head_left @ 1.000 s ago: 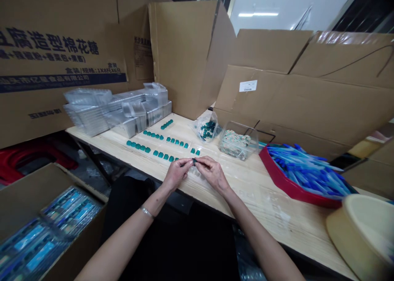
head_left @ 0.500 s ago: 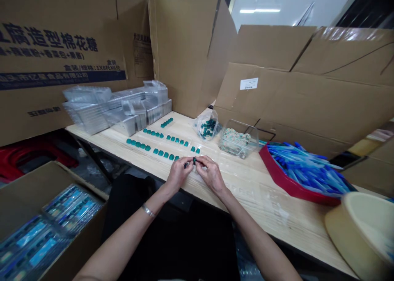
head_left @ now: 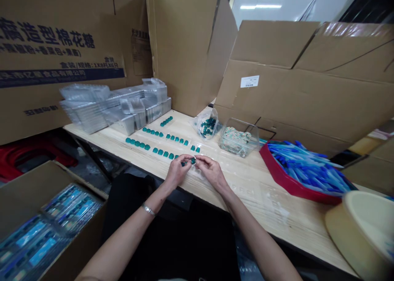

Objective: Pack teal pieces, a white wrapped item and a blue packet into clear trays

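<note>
My left hand (head_left: pixel 177 171), with a silver bracelet on its wrist, and my right hand (head_left: pixel 211 172) meet above the pale wooden table (head_left: pixel 246 186). Their fingertips pinch a short strip of small teal pieces (head_left: pixel 188 162), and the fingers hide part of it. Just beyond my hands, rows of teal cubes on clear strips (head_left: pixel 163 149) lie along the table. Further right stands a clear plastic bag of teal pieces (head_left: pixel 207 126).
Stacked clear plastic trays (head_left: pixel 113 108) stand at the table's back left. To the right are a clear tub of mixed pieces (head_left: pixel 238 139), a red tray of blue items (head_left: pixel 278 175) and a beige bowl (head_left: pixel 360 227). Cardboard sheets (head_left: pixel 292 100) rise behind. A box of blue packages (head_left: pixel 52 178) sits at lower left.
My hands have drawn slightly apart, and more of the teal strip shows between them. The whole view has tilted a little, so the table sits higher in the picture.
</note>
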A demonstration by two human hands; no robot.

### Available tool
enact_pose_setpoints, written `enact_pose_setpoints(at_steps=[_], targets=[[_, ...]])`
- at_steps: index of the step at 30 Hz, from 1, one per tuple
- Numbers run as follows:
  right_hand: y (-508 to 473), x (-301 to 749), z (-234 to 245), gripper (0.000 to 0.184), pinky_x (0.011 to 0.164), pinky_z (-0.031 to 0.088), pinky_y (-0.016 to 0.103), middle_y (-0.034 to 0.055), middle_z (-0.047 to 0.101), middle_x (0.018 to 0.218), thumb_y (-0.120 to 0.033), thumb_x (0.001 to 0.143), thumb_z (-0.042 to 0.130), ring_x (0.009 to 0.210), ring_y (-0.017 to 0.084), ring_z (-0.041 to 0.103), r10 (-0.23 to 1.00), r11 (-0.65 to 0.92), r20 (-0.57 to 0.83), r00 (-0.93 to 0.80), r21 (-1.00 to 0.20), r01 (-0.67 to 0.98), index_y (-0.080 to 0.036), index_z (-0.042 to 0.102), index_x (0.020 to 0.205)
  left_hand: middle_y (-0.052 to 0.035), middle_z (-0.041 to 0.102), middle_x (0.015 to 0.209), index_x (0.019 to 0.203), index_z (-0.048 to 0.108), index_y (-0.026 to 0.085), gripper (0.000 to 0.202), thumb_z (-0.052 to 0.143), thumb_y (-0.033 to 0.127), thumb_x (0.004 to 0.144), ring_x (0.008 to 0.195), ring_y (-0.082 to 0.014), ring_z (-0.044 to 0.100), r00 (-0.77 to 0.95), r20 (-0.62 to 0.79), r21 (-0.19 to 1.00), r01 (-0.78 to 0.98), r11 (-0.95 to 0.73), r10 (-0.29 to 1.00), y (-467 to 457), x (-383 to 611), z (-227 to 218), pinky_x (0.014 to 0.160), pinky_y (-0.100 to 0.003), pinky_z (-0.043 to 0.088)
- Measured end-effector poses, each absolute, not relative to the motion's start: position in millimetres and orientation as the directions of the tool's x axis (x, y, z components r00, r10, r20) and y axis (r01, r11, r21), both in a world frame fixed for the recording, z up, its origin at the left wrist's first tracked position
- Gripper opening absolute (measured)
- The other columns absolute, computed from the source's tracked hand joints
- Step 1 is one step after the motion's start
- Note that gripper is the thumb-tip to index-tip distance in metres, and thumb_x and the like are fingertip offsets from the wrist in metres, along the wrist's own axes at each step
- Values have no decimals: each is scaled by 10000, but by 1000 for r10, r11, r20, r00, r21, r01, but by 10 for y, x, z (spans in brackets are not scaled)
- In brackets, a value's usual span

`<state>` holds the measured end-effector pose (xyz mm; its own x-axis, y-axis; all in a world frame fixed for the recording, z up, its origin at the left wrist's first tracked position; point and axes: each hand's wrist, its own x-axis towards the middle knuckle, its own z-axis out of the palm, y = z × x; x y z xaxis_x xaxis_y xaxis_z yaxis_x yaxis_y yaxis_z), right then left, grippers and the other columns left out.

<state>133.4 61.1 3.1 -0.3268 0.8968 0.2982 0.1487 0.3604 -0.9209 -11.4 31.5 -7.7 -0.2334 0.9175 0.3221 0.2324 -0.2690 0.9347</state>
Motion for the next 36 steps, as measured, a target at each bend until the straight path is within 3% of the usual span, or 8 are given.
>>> enact_pose_setpoints(at_steps=[3,8,10,13,16,18,24,36], targets=[[608,1368,58,302,697,510,300,35,683,722,-387,725,644,655,152,629,935,164,139,-326,-985,52,-171,688,932,-34,681,812,836,671,190,170,584,124,705,732,-149,599,-208,357,911,295,-290,910,307,-92,-79,708,-247,445],[607,1422,60,312,685,497,293,26,684,699,-358,620,740,620,138,617,947,61,70,-314,-997,-38,-158,701,856,-16,670,807,827,629,192,94,590,181,742,725,-140,599,-177,430,861,375,-344,885,320,-61,-134,704,-254,459],[709,1481,56,307,699,499,302,38,698,760,-346,613,742,657,151,631,955,104,100,-280,-995,1,-169,701,860,-15,660,800,849,617,191,112,616,222,741,731,-144,598,-180,439,840,429,-332,880,332,-84,-187,702,-261,460],[1006,1594,59,208,736,495,319,56,704,837,-292,645,709,742,181,642,932,340,304,-199,-923,182,-182,709,821,-17,645,787,859,614,193,119,622,239,750,749,-151,597,-136,451,789,522,-323,882,334,-141,-281,717,-271,456],[1347,1659,40,81,735,491,321,72,698,803,-206,690,643,761,196,639,822,569,506,-260,-724,390,-176,709,724,-24,647,793,812,622,198,54,578,214,784,770,-157,597,-12,440,724,596,-347,898,305,-182,-345,737,-275,444],[1514,1653,6,124,729,491,309,77,696,787,-139,714,586,755,190,640,754,657,542,-372,-592,468,-168,706,721,-31,652,801,801,626,195,65,562,203,793,773,-162,596,41,418,700,623,-351,907,280,-191,-358,733,-275,437],[1651,1593,-92,238,743,479,264,81,699,833,-54,732,481,794,168,643,641,767,480,-599,-378,518,-151,697,755,-35,658,803,801,632,188,75,560,203,788,757,-161,596,60,381,714,614,-335,923,269,-199,-346,715,-265,427],[1610,1429,-25,188,659,392,221,53,692,744,-92,740,521,748,166,616,805,588,295,-515,-283,757,-164,681,673,-20,666,773,772,643,196,93,550,198,779,728,-151,593,33,358,739,601,-304,933,275,-195,-304,685,-252,419]])
